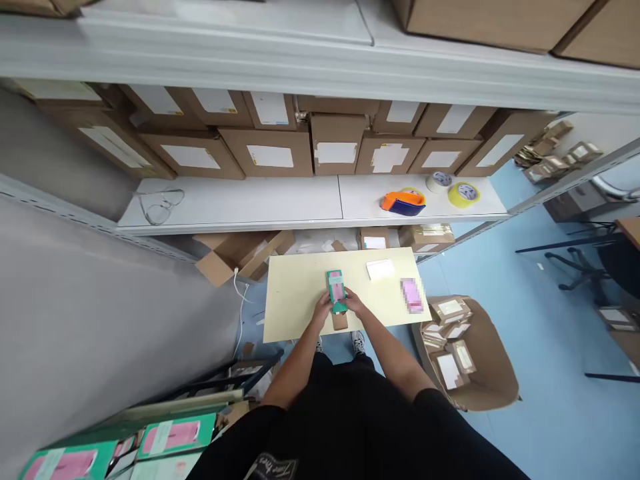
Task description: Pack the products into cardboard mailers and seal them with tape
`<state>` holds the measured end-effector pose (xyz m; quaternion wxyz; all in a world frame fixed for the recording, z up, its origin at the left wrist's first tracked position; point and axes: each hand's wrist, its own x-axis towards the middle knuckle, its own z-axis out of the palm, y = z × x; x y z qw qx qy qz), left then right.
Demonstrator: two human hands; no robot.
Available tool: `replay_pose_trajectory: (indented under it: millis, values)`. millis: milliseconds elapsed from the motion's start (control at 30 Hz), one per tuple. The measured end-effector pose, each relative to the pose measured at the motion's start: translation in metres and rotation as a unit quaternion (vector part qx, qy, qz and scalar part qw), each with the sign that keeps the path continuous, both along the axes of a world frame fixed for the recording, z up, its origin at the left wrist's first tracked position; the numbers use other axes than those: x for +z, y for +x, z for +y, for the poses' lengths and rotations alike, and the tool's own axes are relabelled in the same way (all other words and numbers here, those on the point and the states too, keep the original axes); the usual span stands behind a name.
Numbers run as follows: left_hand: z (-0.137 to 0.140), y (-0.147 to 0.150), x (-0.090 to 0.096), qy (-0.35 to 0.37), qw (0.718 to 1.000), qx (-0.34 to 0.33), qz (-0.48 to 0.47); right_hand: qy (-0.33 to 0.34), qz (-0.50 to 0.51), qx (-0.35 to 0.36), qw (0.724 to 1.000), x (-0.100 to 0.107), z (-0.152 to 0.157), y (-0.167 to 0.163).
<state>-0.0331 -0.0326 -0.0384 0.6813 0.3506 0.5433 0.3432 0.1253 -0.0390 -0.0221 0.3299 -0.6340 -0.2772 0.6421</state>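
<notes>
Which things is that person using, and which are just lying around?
Seem in use:
green and pink box, held by the left hand and right hand;
brown cardboard at its near end;
table underneath.

Seem just lying around:
wire on the shelf;
yellow tape;
chair.

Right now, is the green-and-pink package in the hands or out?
The package is in them: left hand at its left edge, right hand at its right. Whether it touches the table: cannot tell.
</notes>
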Motion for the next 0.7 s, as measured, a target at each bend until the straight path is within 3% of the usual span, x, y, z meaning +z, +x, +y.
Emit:
replay_pose_trajectory:
  millis: [167, 267, 433, 600, 700]
  values:
    - [-0.015, -0.02, -0.01, -0.086, 0.996, -0.035, 0.005, -0.008, -0.1, -0.109, 0.989, -0.024, -0.027, -0.021]
    - [-0.017, -0.026, -0.002, -0.088, 0.993, -0.074, -0.031, 0.019, -0.1, -0.112, 0.989, -0.025, -0.037, -0.028]
    - [-0.004, -0.035, 0.02, -0.086, 0.993, -0.074, -0.035, 0.068, -0.143, -0.066, 0.985, 0.004, -0.024, -0.021]
    - [0.019, -0.042, 0.029, -0.068, 0.996, -0.055, -0.018, 0.129, -0.234, 0.019, 0.963, 0.043, 0.023, -0.014]
    - [0.033, -0.046, 0.031, -0.035, 0.996, -0.059, 0.059, 0.127, -0.254, 0.062, 0.957, 0.057, 0.049, -0.018]
